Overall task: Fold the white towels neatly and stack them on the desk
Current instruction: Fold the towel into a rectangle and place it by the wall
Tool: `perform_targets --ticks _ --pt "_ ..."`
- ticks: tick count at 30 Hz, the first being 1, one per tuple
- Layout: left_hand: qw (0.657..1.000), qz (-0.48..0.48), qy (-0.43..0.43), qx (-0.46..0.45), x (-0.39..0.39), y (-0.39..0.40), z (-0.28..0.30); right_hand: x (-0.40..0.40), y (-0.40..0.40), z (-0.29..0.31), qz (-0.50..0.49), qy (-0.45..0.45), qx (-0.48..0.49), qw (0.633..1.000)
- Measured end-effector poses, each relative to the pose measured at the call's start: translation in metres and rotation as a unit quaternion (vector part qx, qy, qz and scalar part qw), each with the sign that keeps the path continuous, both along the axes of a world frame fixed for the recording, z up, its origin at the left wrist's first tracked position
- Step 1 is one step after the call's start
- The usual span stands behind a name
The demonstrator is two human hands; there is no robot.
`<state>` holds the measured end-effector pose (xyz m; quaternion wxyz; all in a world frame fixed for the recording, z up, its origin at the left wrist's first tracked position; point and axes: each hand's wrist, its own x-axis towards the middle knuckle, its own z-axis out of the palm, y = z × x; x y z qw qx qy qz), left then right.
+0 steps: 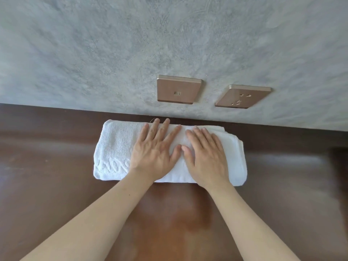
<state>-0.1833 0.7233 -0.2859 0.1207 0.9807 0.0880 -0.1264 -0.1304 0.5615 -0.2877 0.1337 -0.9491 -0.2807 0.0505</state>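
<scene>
On the brown desk (56, 185), left hand (152, 157) and right hand (207, 159) press flat-fingered on the folded towel (116, 147).

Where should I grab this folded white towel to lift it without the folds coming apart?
Probably by its two short ends, one hand from each side. The white towel lies long from left to right on the desk, with loose layered edges showing at its right end. Slide fingers under each end, thumbs on top, so the layers stay pinched. The left hand and right hand now press flat on it.
</scene>
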Motion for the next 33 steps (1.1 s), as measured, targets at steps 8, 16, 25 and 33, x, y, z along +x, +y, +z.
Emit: perform_targets --ticks 8,16,25,33 --pt "0.999 0.013 0.004 0.029 -0.008 0.024 0.002 0.029 -0.024 -0.003 -0.032 0.102 -0.109 0.988" --pt "0.984 0.18 -0.013 -0.002 -0.037 0.075 0.005 0.044 -0.057 -0.006 -0.15 0.159 -0.051 0.975" --pt "0.941 0.296 -0.045 -0.16 -0.037 0.091 -0.003 0.045 -0.048 -0.005 -0.16 0.123 -0.019 0.979" --pt "0.929 0.311 -0.045 -0.197 -0.044 0.093 -0.007 0.045 -0.041 0.002 -0.2 0.131 -0.012 0.971"
